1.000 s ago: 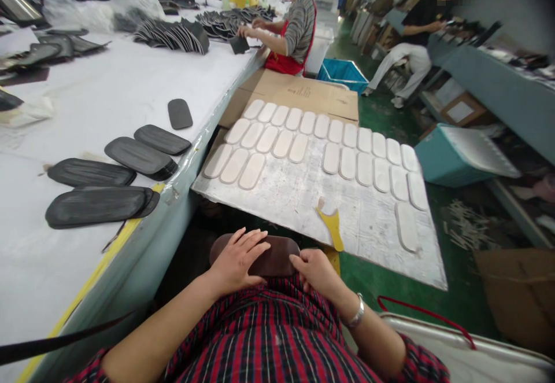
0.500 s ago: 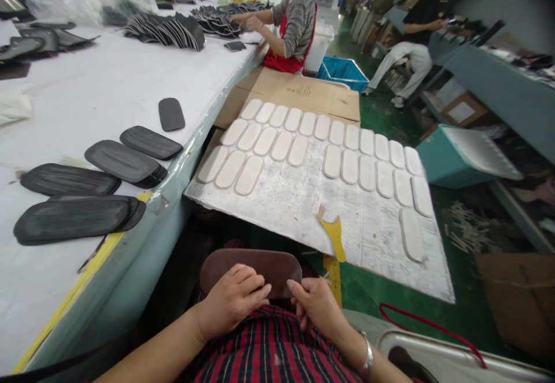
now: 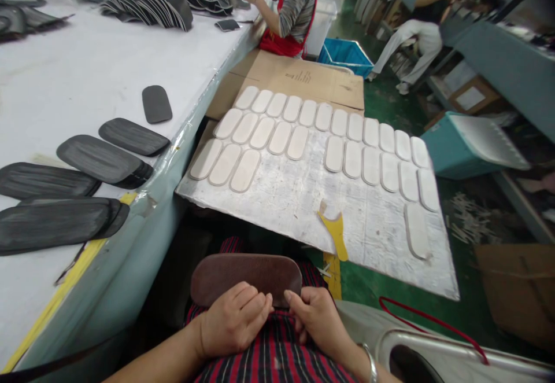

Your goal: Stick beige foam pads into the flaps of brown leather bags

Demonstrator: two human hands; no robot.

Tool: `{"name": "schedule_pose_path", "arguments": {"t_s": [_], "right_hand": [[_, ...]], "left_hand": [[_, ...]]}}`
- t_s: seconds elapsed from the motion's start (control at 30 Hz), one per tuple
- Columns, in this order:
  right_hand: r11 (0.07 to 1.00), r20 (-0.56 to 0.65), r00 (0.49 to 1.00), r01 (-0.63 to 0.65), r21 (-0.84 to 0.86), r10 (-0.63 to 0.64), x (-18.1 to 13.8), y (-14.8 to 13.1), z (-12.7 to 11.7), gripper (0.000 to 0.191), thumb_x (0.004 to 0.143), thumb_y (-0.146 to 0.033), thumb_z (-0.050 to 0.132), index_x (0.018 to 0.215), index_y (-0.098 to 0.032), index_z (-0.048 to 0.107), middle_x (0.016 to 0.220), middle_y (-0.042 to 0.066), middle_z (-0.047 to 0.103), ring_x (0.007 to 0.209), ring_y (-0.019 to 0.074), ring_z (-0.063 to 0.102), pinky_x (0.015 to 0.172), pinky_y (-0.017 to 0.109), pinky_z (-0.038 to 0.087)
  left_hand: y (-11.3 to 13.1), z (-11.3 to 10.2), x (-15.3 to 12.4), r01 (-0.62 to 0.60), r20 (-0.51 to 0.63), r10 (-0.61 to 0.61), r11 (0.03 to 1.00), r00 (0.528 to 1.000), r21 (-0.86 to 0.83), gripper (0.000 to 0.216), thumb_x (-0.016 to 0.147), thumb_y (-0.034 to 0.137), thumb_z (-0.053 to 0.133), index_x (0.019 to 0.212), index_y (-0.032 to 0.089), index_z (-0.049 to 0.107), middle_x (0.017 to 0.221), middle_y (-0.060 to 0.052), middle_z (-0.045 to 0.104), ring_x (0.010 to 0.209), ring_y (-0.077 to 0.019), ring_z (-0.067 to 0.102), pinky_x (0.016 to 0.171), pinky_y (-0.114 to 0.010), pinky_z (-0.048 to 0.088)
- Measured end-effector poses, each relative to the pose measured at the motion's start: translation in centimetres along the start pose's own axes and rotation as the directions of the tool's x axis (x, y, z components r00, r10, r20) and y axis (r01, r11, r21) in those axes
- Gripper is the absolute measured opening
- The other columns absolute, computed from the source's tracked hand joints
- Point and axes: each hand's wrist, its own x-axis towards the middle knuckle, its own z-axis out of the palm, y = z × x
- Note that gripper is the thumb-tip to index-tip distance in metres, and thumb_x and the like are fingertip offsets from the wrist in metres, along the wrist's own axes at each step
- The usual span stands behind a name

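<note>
Factory floor, shoe-parts workshop by the look of it. Long white worktable [image 3: 87, 76] carries fanned stacks of dark insole pieces [image 3: 147, 7]; right of the table, a board [image 3: 303, 198] with rows of pale oval pads [image 3: 303, 122]. Co-worker in red apron [image 3: 290, 7] sits at the table's far end; green floor [image 3: 381, 105] with bins beyond.

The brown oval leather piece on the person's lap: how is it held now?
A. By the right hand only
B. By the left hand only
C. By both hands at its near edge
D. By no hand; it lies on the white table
C: the left hand and the right hand both grip the near edge of the brown oval leather piece.
</note>
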Motion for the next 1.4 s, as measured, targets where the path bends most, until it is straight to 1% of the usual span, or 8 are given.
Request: {"name": "schedule_pose_path", "arguments": {"t_s": [0.57, 0.67, 0.77, 0.9, 0.97, 1.03, 1.2, 1.4], "right_hand": [[0.975, 0.0, 0.999, 0.045, -0.217, -0.046, -0.4, 0.9, -0.4, 0.041, 0.08, -0.051, 0.042, 0.054, -0.019, 0.041, 0.04, -0.002, 0.05, 0.031, 0.0097, 0.046, 0.031, 0.018, 0.026], [0.822, -0.069, 0.967, 0.171, -0.543, -0.247, -0.3, 0.3, -2.2, 0.048, 0.079, -0.055, 0.044, 0.048, -0.02, 0.037, 0.042, -0.002, 0.047, 0.038, 0.0106, 0.046, 0.039, 0.021, 0.029], [0.619, -0.127, 0.847, 0.265, -0.74, -0.515, 0.6, -1.9, -4.2, 0.043, 0.079, -0.055, 0.047, 0.057, -0.019, 0.05, 0.053, 0.0, 0.052, 0.051, 0.0134, 0.048, 0.052, 0.025, 0.035], [0.586, 0.176, 0.801, 0.549, -0.596, -0.572, 3.5, -5.5, -4.4, 0.035, 0.087, -0.045, 0.04, 0.103, -0.019, 0.057, 0.094, 0.006, 0.062, 0.081, 0.0166, 0.057, 0.072, 0.028, 0.042], [0.587, 0.424, 0.766, 0.642, -0.493, -0.483, 4.9, -6.4, -3.8, 0.037, 0.091, -0.042, 0.031, 0.098, -0.019, 0.06, 0.091, 0.005, 0.063, 0.081, 0.0158, 0.058, 0.073, 0.027, 0.043], [0.59, 0.513, 0.747, 0.657, -0.469, -0.424, 5.7, -6.5, -3.3, 0.038, 0.093, -0.042, 0.029, 0.096, -0.02, 0.061, 0.089, 0.003, 0.064, 0.08, 0.0155, 0.058, 0.073, 0.027, 0.042], [0.545, 0.362, 0.832, 0.55, -0.632, -0.42, 4.8, -5.0, -2.9, 0.04, 0.086, -0.048, 0.044, 0.11, -0.017, 0.051, 0.093, 0.007, 0.063, 0.084, 0.0192, 0.059, 0.072, 0.028, 0.042], [0.421, 0.33, 0.813, 0.543, -0.727, -0.48, 2.9, -3.6, -2.9, 0.07, 0.07, -0.062, 0.056, 0.12, -0.014, 0.042, 0.106, 0.013, 0.058, 0.092, 0.0248, 0.058, 0.076, 0.033, 0.042]], "left_hand": [[0.4, 0.2, -0.5, -0.009, 0.057, 0.013, 0.998, 0.998, -0.063, 0.022, 0.081, 0.015, 0.054, 0.101, 0.006, 0.058, 0.074, -0.005, 0.06, 0.066, -0.0132, 0.053, 0.057, -0.029, 0.047], [0.4, -0.2, -0.8, -0.002, 0.105, 0.009, 0.998, 0.994, -0.069, 0.026, 0.084, 0.016, 0.051, 0.108, 0.006, 0.056, 0.081, -0.006, 0.061, 0.073, -0.0139, 0.054, 0.062, -0.031, 0.047], [0.7, -0.3, -1.4, 0.043, 0.098, -0.038, 0.998, 0.994, -0.042, 0.029, 0.085, 0.014, 0.049, 0.113, 0.007, 0.053, 0.085, -0.006, 0.062, 0.078, -0.0139, 0.053, 0.066, -0.031, 0.046], [1.3, 0.3, -2.4, 0.089, -0.002, -0.089, 0.996, 0.996, -0.011, 0.031, 0.084, 0.012, 0.049, 0.115, 0.009, 0.053, 0.088, -0.006, 0.062, 0.083, -0.0153, 0.053, 0.07, -0.032, 0.044], [1.3, 0.7, -2.8, 0.09, -0.048, -0.091, 0.996, 0.995, -0.02, 0.03, 0.085, 0.012, 0.046, 0.115, 0.009, 0.054, 0.089, -0.007, 0.062, 0.084, -0.0164, 0.053, 0.072, -0.034, 0.043], [1.1, 1.0, -3.2, 0.085, -0.08, -0.088, 0.996, 0.993, -0.035, 0.03, 0.085, 0.011, 0.046, 0.114, 0.009, 0.054, 0.089, -0.007, 0.063, 0.083, -0.0166, 0.052, 0.072, -0.035, 0.043], [0.7, 1.2, -3.3, 0.081, -0.106, -0.086, 0.995, 0.991, -0.049, 0.031, 0.084, 0.012, 0.048, 0.114, 0.01, 0.054, 0.087, -0.005, 0.064, 0.082, -0.0154, 0.053, 0.072, -0.033, 0.043], [1.6, 0.6, -3.1, 0.108, -0.065, -0.112, 0.993, 0.992, -0.052, 0.03, 0.086, 0.013, 0.046, 0.115, 0.014, 0.054, 0.088, -0.005, 0.065, 0.082, -0.0154, 0.055, 0.076, -0.033, 0.044]]}}
